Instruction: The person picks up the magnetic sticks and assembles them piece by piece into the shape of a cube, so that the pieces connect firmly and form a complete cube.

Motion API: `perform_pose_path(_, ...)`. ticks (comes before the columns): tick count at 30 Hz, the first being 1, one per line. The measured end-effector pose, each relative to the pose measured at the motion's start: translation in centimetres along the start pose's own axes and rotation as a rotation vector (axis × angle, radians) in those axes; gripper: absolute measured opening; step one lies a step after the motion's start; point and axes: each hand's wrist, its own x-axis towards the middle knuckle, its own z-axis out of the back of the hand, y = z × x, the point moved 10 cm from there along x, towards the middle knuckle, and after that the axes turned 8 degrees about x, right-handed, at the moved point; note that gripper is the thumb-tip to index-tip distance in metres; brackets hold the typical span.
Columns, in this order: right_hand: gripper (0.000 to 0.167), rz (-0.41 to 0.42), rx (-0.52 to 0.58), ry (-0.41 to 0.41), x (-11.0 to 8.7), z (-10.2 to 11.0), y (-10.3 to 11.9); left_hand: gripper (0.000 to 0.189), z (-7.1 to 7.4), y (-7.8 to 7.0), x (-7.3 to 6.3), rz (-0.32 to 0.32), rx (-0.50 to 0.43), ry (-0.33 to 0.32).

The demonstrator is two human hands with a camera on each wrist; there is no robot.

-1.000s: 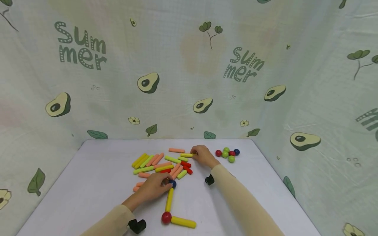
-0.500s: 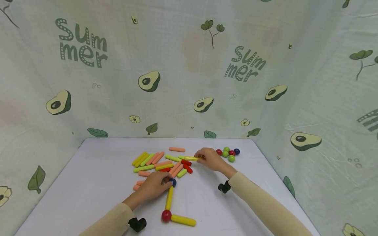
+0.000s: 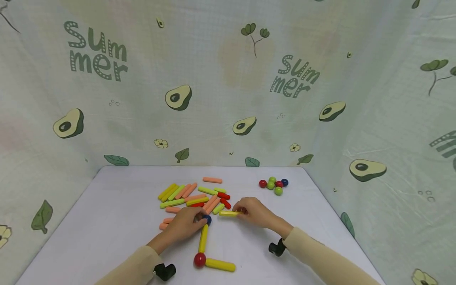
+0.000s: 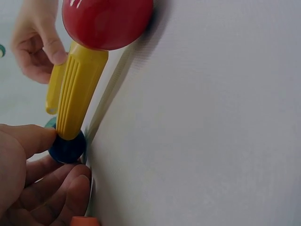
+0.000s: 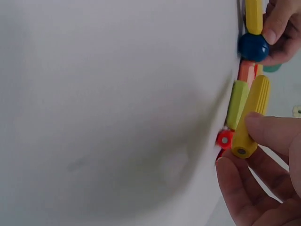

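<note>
My left hand (image 3: 185, 225) pinches a blue ball (image 5: 254, 47) between thumb and fingers. A yellow magnetic rod (image 4: 80, 89) joins that ball to a red ball (image 4: 108, 21) nearer the front. From the red ball a second yellow rod (image 3: 221, 265) points right along the table. Thumb and fingertips of my right hand (image 3: 256, 213) pinch a third yellow magnetic rod (image 5: 252, 113), with a grey metal disc showing in its near end. In the head view this rod points left, a short gap from the blue ball.
Behind the hands lies a loose pile of orange rods (image 3: 212, 180), lime rods (image 3: 172, 203), short red rods (image 3: 225, 203) and more yellow rods (image 3: 167, 191). Farther right at the back sit several balls, among them a lime ball (image 3: 278, 190). A printed cloth (image 3: 213, 79) hangs behind the white table (image 3: 107, 213).
My right hand has brought the yellow rod from the back of the pile toward the front, close to the blue ball. The left hand has stayed on the blue ball.
</note>
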Motion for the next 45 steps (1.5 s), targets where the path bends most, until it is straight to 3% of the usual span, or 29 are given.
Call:
perform_pose_path(11,0.019,-0.007,0.026,0.044,0.1,-2.6,1.1,0.017,0.4,-0.1,-0.2,0.014,0.011,-0.033)
perform_pose_path(30,0.017,0.019,0.035,0.03,1.2,-3.2,1.6,0.017,0.8,0.1,-0.3,0.034,0.061,-0.004)
perform_pose_path(45,0.018,0.008,0.063,0.032,1.2,-3.3,1.4,0.02,0.3,-1.0,0.4,-0.035,0.12,0.002)
